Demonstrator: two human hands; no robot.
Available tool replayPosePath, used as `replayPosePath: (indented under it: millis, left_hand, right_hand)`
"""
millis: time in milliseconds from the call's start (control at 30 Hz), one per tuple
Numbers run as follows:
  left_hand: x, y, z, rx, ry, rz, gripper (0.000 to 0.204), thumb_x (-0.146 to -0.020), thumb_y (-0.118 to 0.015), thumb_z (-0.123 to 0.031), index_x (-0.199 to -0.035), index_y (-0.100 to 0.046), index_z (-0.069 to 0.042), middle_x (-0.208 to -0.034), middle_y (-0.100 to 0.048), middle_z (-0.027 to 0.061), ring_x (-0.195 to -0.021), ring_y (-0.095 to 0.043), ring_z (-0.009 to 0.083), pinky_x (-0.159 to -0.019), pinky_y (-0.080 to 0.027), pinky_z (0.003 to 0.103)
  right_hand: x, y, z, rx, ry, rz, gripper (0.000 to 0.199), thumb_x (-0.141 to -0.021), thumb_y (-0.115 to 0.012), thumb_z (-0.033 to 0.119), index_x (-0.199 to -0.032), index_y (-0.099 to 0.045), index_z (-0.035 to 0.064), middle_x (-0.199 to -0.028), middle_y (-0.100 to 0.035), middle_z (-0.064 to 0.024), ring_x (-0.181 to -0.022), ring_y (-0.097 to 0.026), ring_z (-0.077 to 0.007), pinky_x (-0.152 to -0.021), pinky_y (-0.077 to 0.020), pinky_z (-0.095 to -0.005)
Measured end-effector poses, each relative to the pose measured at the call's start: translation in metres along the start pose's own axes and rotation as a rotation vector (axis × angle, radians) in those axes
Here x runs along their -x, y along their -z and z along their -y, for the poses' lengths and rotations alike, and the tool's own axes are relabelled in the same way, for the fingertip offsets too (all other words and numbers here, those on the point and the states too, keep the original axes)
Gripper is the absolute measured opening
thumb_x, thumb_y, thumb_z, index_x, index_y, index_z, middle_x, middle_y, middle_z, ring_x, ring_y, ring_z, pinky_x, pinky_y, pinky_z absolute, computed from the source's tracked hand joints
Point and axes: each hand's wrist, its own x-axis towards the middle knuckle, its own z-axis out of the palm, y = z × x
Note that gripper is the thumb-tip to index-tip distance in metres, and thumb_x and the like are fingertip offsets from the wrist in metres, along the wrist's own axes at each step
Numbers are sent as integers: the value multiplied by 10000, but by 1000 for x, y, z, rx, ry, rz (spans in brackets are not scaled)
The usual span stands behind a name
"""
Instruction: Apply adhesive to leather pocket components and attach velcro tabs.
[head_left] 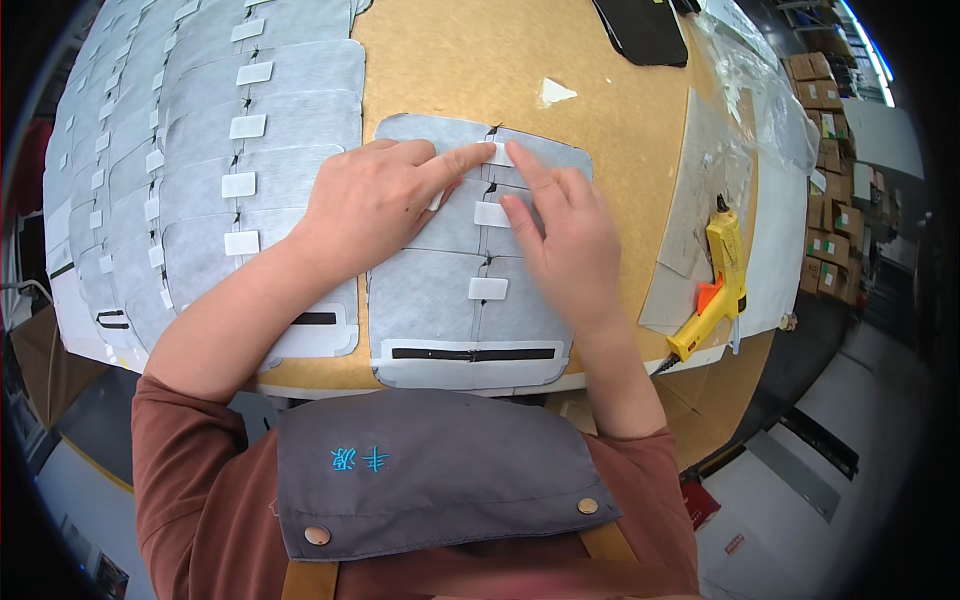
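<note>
A stack of overlapping grey fabric panels [425, 290] lies at the table's front edge, with a seam and black thread tufts down its middle. Small white rectangular tabs sit along that seam. My left hand [375, 195] stretches its index finger onto the farthest tab [499, 155], while its other fingers are curled. A bit of white, apparently another tab [437, 200], shows at those curled fingers. My right hand [570, 230] has its index fingertip at the same farthest tab. Its thumb, apart from the index finger, is beside the second tab [490, 214].
More overlapping panels [300, 185] with white tabs cover the table's left side. At right lies a yellow glue gun [727, 260] with an orange trigger. Clear plastic film [780, 100], a white scrap [557, 92] and a black object [645, 35] lie farther back.
</note>
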Motion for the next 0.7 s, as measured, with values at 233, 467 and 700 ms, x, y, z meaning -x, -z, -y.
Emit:
replayPosePath:
  millis: [233,467,700]
  left_hand:
    - [3,0,-1,-24,-24,34,395,-871,-691,-171,-1246,-672,-294,-657,-551,-39,-594,-583,161,-490,-466,310]
    - [-5,1,0,18,10,8,421,-858,-680,-140,-1251,-670,-291,-663,-568,-22,-598,-600,190,-500,-480,326]
    - [-5,6,2,-13,-1,104,514,-821,-653,-133,-1309,-634,-296,-734,-573,20,-668,-625,223,-532,-513,367]
  right_hand:
    - [7,-9,-3,91,34,-50,311,-885,-701,253,-1182,-714,158,-852,-546,7,-770,-545,-191,-663,-472,-328]
    - [-2,-4,-7,-180,-224,-52,335,-860,-727,264,-1183,-714,177,-835,-551,-14,-744,-570,-205,-649,-485,-348]
    - [-5,-3,-9,11,2,-56,354,-854,-719,276,-1203,-711,223,-830,-542,-23,-779,-583,-221,-665,-503,-359]
